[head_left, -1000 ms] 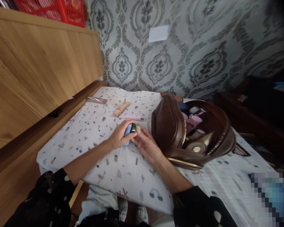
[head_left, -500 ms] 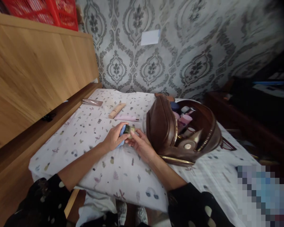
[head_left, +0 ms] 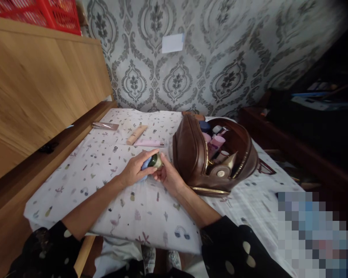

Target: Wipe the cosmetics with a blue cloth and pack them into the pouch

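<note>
Both hands are together over the table, around a small green jar (head_left: 156, 161) with a dark green band and a pale greenish end. My left hand (head_left: 133, 169) is closed round the jar's left side, with a soft blue cloth (head_left: 145, 163) between palm and jar. From the right, the fingers of my right hand (head_left: 171, 177) grip the pale end. My fingers partly cover the jar, so its label cannot be read. Just beyond my hands lie a pink tube (head_left: 149, 143) and a beige tube (head_left: 137, 134). An open brown leather bag (head_left: 188, 146) stands close to my right hand.
Several cosmetics, among them a pink container (head_left: 217, 142), fill the bag. A shiny tube (head_left: 106, 126) lies at the table's far left. A wooden cabinet (head_left: 46, 69) borders the left side; a red basket (head_left: 63, 17) sits on it. Patterned wallpaper (head_left: 176, 83) is behind.
The view has shifted a little, so the bag and tubes appear further left. The jar is turned slightly in my hands, showing more of its pale end. Both hands keep their hold.
</note>
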Motion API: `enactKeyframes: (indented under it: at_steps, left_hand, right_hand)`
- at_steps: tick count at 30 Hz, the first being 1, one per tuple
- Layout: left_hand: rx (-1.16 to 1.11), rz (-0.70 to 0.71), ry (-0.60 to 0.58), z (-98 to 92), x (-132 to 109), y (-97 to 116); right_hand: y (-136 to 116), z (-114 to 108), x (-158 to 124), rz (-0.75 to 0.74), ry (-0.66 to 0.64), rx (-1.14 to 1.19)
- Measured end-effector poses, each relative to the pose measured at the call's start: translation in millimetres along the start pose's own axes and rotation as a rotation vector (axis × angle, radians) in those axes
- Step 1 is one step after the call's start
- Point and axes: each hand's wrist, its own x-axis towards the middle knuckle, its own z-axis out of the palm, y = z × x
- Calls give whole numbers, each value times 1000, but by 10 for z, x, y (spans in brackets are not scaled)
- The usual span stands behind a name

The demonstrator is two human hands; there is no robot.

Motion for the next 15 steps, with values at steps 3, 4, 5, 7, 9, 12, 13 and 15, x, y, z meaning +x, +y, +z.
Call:
enactKeyframes:
  at_steps: [3,4,5,7,9,12,13,15]
  left_hand:
    - [-19,2,1,-22,2,7]
    - [-15,-10,12,-27,-1,9]
    - [-3,-35,21,-32,-5,10]
    - [32,-121,27,-40,-17,4]
    - [54,-200,21,-53,-25,-7]
    - [25,-202,37,-90,-15,-13]
    - [5,-169,42,-107,-7,-9]
    - [-32,-90,21,-141,7,8]
  right_hand:
    - [-3,10,-15,-28,-5,6]
    - [-3,12,-19,-44,-2,8]
    - [-3,15,-24,-63,4,11]
    - [-5,22,-36,-108,10,18]
    - [-9,29,-47,-153,11,21]
    - [-12,30,-47,-179,20,7]
    - [-11,25,-40,-163,25,-2]
    - [-4,11,-20,-98,38,-20]
